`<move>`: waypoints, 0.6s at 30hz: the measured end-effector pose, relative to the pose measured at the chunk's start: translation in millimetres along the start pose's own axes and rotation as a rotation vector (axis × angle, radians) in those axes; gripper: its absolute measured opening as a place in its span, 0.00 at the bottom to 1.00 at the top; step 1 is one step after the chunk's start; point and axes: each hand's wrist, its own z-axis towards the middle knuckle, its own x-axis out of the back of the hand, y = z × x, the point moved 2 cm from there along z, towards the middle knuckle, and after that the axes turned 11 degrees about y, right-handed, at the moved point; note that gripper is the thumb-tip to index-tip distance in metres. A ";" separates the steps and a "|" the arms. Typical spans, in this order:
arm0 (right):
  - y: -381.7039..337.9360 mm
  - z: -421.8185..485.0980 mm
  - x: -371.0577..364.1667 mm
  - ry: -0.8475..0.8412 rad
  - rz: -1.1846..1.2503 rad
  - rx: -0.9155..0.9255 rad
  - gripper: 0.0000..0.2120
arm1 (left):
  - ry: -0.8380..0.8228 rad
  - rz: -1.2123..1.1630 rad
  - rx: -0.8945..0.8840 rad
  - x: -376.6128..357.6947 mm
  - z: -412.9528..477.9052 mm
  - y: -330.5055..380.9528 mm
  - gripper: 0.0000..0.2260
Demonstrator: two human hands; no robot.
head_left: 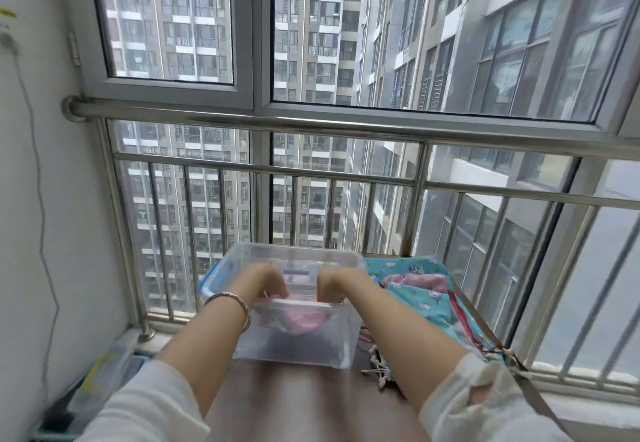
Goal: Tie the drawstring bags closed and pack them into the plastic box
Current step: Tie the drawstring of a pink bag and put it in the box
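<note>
Both hands reach into the clear plastic box (pixel 294 348) standing on the surface (pixel 304 403). The left hand (pixel 263 280) and right hand (pixel 334 284) sit side by side, fingers bent down onto a pink drawstring bag (pixel 301 322) directly beneath them. Whether they grip it or only press it cannot be determined. A pile of bags (pixel 420 297) — teal and pink — lies just right of the right hand, outside the box.

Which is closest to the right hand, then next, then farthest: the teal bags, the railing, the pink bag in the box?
1. Pink bag, in the box just under the right hand.
2. Teal bags, on the table to its right.
3. Railing, behind the box, farthest.
</note>
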 end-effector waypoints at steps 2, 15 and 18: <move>1.3 0.9 -4.3 -0.042 -0.010 -0.033 0.19 | -0.049 0.058 0.011 -2.0 0.9 1.9 0.18; 33.6 -28.3 45.7 0.461 0.698 -0.048 0.15 | 0.526 -0.499 -0.183 22.1 -1.9 75.9 0.09; 73.4 -62.2 53.4 0.627 0.757 -0.104 0.17 | 0.614 -0.513 -0.322 26.6 -27.9 125.1 0.07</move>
